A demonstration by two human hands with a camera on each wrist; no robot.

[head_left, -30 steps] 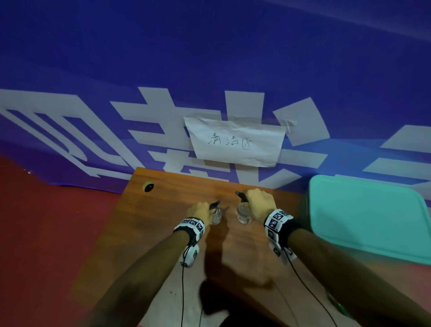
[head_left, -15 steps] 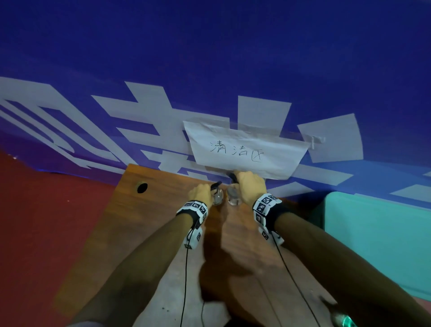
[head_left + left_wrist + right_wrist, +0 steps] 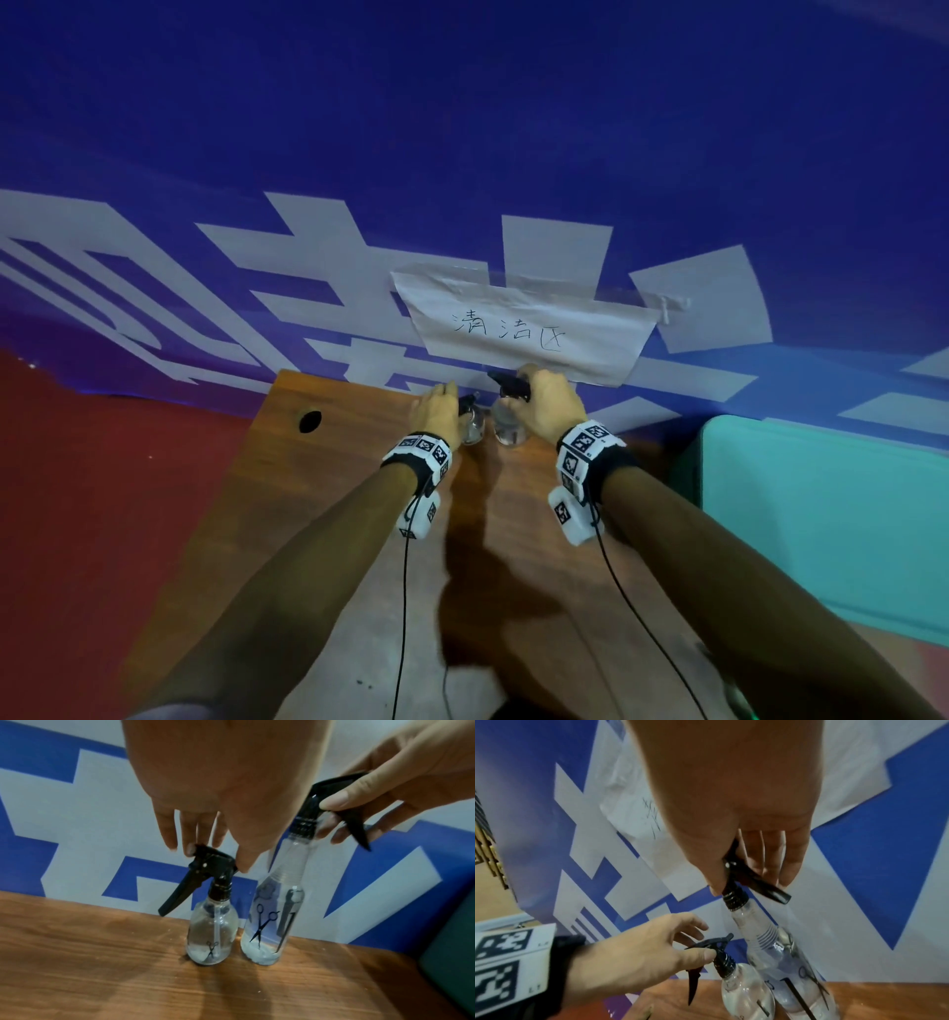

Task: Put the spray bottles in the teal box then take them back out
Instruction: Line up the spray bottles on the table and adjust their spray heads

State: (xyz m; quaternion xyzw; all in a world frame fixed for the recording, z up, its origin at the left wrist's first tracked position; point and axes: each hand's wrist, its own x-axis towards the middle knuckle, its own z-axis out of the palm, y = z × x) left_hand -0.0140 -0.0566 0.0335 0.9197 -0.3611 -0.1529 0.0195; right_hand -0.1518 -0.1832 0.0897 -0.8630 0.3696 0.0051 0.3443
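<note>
- Nearest, low in the head view, both forearms reach up-frame over the wooden table [image 3: 318,514], whose bare front leaves room to draw back.
- Further up, the left hand [image 3: 221,787] has loosely spread fingertips on the short spray bottle [image 3: 212,933]'s black head, seemingly letting go.
- Beside it, the right hand [image 3: 741,805] is curled round the tall spray bottle [image 3: 272,923]'s trigger head; both bottles stand upright, nearly touching, near the table's far edge.
- At mid-right lies the teal box [image 3: 832,514], well apart.
- Farthest, the blue banner [image 3: 462,128] blocks any further reach.
</note>
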